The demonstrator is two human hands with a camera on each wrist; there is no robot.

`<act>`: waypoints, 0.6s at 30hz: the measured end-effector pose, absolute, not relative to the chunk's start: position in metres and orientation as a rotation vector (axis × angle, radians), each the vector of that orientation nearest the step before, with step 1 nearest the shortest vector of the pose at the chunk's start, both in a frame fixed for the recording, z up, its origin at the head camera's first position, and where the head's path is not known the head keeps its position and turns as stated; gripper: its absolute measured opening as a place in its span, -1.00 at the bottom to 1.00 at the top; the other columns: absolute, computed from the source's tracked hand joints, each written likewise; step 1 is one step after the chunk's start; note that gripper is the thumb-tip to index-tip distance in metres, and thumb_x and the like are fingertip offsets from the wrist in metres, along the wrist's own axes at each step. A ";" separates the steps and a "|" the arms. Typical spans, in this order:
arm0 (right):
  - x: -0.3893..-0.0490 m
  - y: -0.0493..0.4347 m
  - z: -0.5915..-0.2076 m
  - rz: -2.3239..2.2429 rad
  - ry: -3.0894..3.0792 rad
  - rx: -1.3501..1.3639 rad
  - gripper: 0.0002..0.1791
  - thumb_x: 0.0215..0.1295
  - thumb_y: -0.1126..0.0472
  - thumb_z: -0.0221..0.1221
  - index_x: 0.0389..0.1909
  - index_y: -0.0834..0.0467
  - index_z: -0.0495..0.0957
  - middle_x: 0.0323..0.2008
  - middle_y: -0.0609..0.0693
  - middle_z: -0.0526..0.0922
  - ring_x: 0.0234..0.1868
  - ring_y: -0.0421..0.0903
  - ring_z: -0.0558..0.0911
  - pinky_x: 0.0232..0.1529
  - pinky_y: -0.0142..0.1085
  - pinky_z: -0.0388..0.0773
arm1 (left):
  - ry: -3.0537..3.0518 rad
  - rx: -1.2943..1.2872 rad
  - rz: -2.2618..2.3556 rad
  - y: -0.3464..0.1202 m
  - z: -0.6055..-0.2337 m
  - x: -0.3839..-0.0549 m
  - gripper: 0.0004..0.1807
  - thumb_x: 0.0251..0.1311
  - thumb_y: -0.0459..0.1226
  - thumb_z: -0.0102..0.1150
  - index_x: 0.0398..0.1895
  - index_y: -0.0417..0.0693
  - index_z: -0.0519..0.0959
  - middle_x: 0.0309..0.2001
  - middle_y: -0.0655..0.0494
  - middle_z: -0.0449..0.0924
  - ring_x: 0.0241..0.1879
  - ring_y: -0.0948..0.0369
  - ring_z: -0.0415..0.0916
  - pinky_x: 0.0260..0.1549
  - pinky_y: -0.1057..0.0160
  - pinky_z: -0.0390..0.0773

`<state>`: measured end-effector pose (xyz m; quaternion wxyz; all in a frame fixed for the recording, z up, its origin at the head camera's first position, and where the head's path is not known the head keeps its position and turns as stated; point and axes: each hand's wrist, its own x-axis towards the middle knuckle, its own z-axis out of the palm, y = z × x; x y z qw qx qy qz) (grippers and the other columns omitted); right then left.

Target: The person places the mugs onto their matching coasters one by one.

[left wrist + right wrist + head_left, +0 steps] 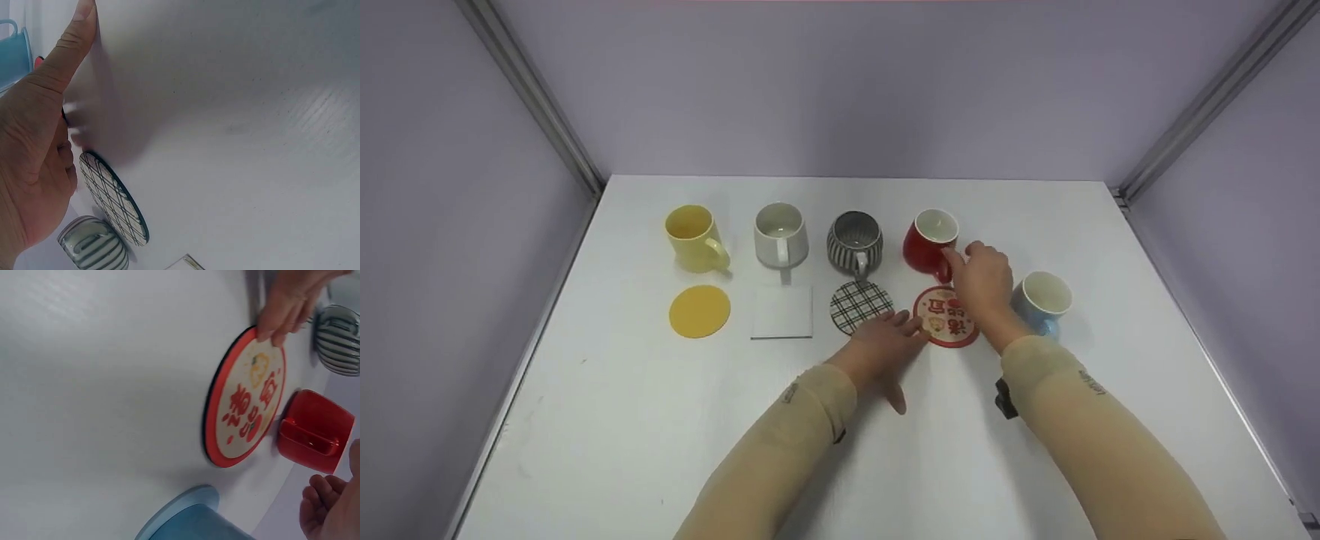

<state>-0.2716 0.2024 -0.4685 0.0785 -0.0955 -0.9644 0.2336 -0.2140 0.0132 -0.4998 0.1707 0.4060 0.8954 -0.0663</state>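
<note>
My left hand [881, 345] reaches across the table with its thumb spread away, and its fingertips touch the left edge of a round red-rimmed coaster [247, 405] with red lettering. Behind that coaster stands a red mug [926, 244], white inside, its handle [309, 437] facing the front. My right hand [984, 281] is just right of the red mug, fingers loosely bent and not round it; the right wrist view shows a small gap between them. A light blue mug [1044, 296] stands beside my right wrist. The left hand partly covers a black-and-white checked coaster [859, 304] in the head view.
A grey striped mug [855, 241], a white mug [781, 236] and a yellow mug [696, 241] stand in the back row. In front of the latter two lie a square white coaster [781, 311] and a round yellow coaster [700, 311]. Panels enclose the white table [622, 450].
</note>
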 end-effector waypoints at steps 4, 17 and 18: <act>-0.276 0.195 -0.481 0.284 -2.897 -0.139 -0.37 0.71 -0.16 -0.06 -0.09 0.40 0.56 -0.19 0.36 0.65 -0.04 0.30 0.57 0.04 0.16 0.59 | 2.548 1.179 -0.232 0.013 -0.503 -0.216 0.48 -0.27 0.50 0.54 0.73 0.15 0.08 0.72 0.12 -0.03 0.68 0.06 -0.09 0.63 0.13 -0.05; -0.287 0.184 -0.502 0.196 -2.972 -0.094 -0.45 0.75 -0.06 -0.09 0.11 0.42 0.49 -0.09 0.31 0.58 0.01 0.24 0.50 0.13 0.11 0.54 | 2.516 1.170 -0.220 0.012 -0.503 -0.218 0.49 -0.23 0.49 0.54 0.75 0.15 0.01 0.73 0.11 -0.09 0.69 0.06 -0.14 0.63 0.11 -0.08; -0.288 0.185 -0.502 0.193 -2.978 -0.094 -0.46 0.76 -0.05 -0.09 0.12 0.42 0.49 -0.09 0.31 0.58 0.01 0.24 0.50 0.14 0.12 0.54 | 2.518 1.172 -0.215 0.013 -0.502 -0.218 0.49 -0.23 0.48 0.54 0.75 0.15 0.02 0.73 0.11 -0.09 0.69 0.06 -0.13 0.63 0.11 -0.08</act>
